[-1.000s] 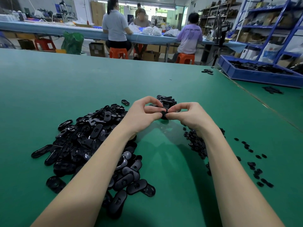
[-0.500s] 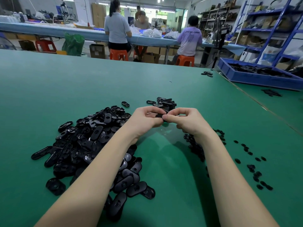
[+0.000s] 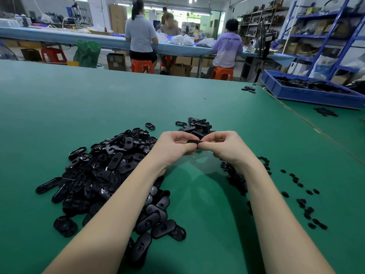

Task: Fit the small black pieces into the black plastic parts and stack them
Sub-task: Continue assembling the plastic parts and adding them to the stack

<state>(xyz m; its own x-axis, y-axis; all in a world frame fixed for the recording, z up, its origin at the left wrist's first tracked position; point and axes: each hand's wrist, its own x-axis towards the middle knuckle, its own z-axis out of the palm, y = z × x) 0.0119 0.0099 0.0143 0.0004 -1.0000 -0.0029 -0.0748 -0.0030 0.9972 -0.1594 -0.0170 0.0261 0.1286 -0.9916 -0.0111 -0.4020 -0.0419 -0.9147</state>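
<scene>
I hold one black plastic part (image 3: 194,142) between both hands, raised a little above the green bench (image 3: 59,107), in the middle of my view. The left hand (image 3: 173,145) has a closed grip on the part's left end, thumb and fingers curled around it. The right hand (image 3: 225,145) pinches the right end, and I judge it is pressing a small black piece into the part (the piece itself is hidden under the fingertips, so I cannot confirm it).

To do this step well, I should keep the part steady with the left hand and push with the right thumb straight into the seat, not at an angle, until the piece sits flush. If it goes in tilted, it may jump out or jam.

The pile of unfitted parts (image 3: 110,175) lies at my left, partly under the left forearm. The small black pieces (image 3: 302,200) are scattered at my right on the bench. The stack of finished parts (image 3: 197,125) is just behind my hands, so the place to put this one is near.
</scene>
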